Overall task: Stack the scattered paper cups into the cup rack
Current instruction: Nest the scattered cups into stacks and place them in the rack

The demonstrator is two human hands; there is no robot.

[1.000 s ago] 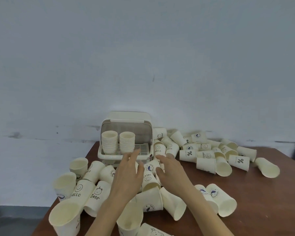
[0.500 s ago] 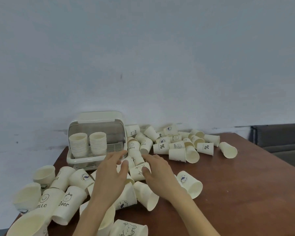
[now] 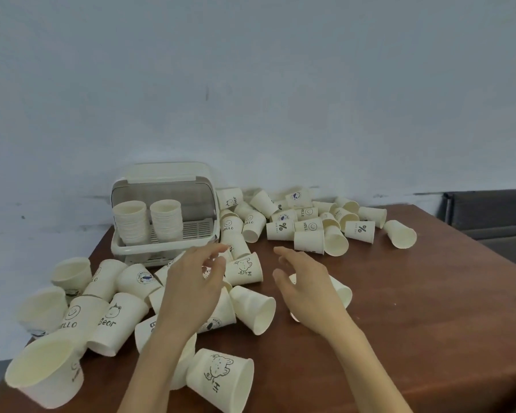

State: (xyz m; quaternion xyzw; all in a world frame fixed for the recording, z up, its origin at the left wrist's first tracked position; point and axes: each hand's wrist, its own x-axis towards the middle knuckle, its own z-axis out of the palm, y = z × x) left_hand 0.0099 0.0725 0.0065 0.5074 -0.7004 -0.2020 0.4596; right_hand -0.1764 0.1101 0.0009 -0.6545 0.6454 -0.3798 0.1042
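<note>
A cream cup rack (image 3: 161, 248) with a raised lid stands at the table's back left and holds two stacks of cups (image 3: 148, 222). Several white printed paper cups lie scattered in front of it (image 3: 245, 268) and to its right (image 3: 309, 241). My left hand (image 3: 191, 290) hovers over the near pile with loosely spread fingers and holds nothing. My right hand (image 3: 306, 286) hangs open above a cup on its side (image 3: 341, 292), which it partly hides.
The brown wooden table (image 3: 429, 308) has bare surface on its right half. More cups crowd the front left corner (image 3: 45, 368). A white wall rises behind, and a dark chair (image 3: 489, 216) stands past the table's right edge.
My hands have drawn apart, the right one moving right and off the central cups. The view has shifted right and down, so the rack sits further left.
</note>
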